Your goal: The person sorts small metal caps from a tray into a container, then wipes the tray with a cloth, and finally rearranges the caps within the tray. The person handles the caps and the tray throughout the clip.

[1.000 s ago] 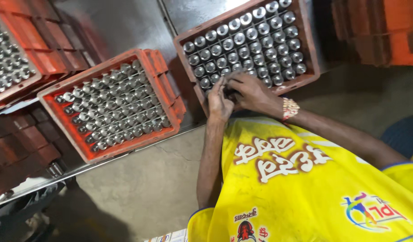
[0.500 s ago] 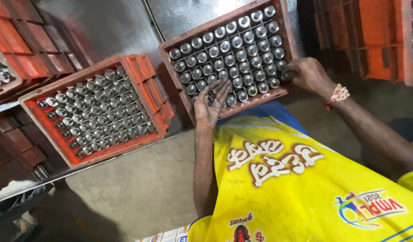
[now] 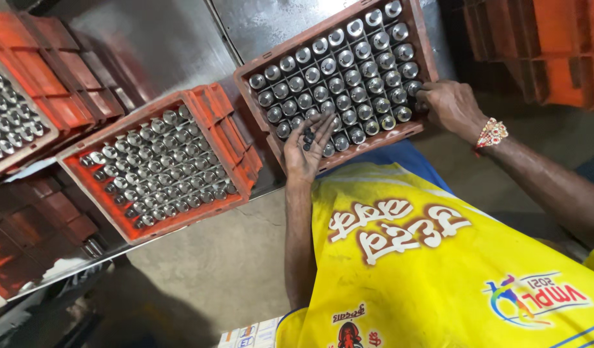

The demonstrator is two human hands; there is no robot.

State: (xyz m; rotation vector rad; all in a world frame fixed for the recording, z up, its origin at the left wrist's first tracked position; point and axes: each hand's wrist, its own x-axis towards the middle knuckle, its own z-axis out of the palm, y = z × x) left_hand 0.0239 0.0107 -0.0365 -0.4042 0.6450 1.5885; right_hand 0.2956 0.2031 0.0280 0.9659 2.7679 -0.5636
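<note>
A brown-red crate (image 3: 253, 61) full of upright bottles with silver caps (image 3: 348, 67) lies on a metal surface in front of me. My left hand (image 3: 305, 147) rests at its near edge, fingers spread over the bottle tops; something small and dark shows at the fingers, too unclear to name. My right hand (image 3: 450, 105), with a beaded band at the wrist, curls around the crate's near right corner, its fingertips by the outermost bottles. I wear a yellow printed shirt (image 3: 439, 270).
A second orange-red crate (image 3: 236, 138) of capped bottles sits to the left on the metal table (image 3: 148, 45). A third filled crate (image 3: 45, 145) is at the far left. Empty orange crates (image 3: 555, 51) are stacked at the right. Concrete floor (image 3: 226, 270) lies below.
My right hand has moved away from my left hand to the crate's right corner. My left hand has opened flat over the bottle tops. The view has shifted.
</note>
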